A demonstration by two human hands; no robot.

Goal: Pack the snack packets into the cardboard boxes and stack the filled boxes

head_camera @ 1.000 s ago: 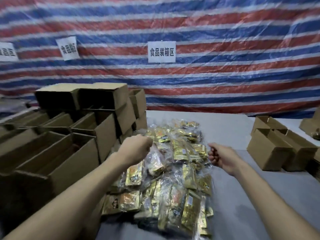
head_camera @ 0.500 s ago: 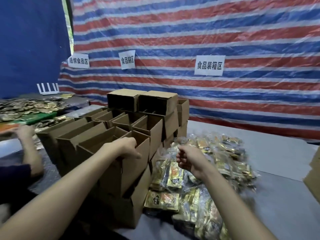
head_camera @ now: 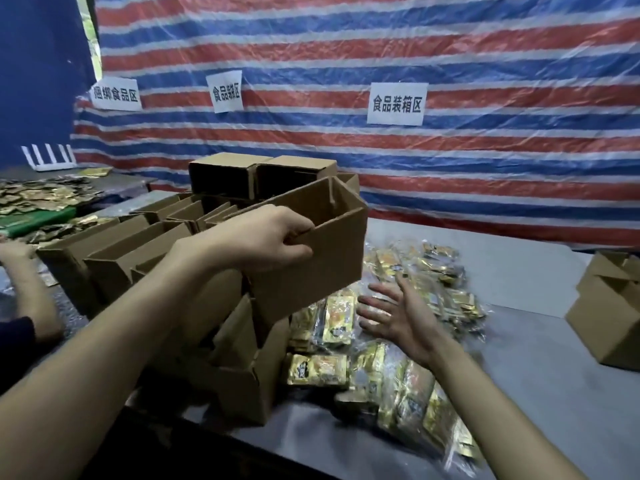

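Left hand point(head_camera: 273, 240): fingers pinching the rim of an open cardboard box point(head_camera: 322, 251), held above the box stack point(head_camera: 145, 244). Right hand point(head_camera: 398, 317): fingers spread, over snack packets point(head_camera: 415, 341) on the desk point(head_camera: 536, 393).

The snack packets point(head_camera: 419, 327) lay heaped on the bench point(head_camera: 540, 403) in the middle, spreading from near to far. To their left stood rows of open boxes point(head_camera: 138, 258), touching one another, with two more boxes point(head_camera: 228, 174) on top at the far end. The left hand point(head_camera: 266, 240) held one cardboard box point(head_camera: 325, 261) by its near wall, above the nearest boxes and just left of the packets. The right hand point(head_camera: 398, 317) hung spread over the packets, right of that box. Further boxes point(head_camera: 606, 320) sat at the right edge, well apart. A tarpaulin wall point(head_camera: 450, 46) with three paper signs point(head_camera: 396, 103) rose behind everything. Another person's arm point(head_camera: 31, 289) reached in at the far left.
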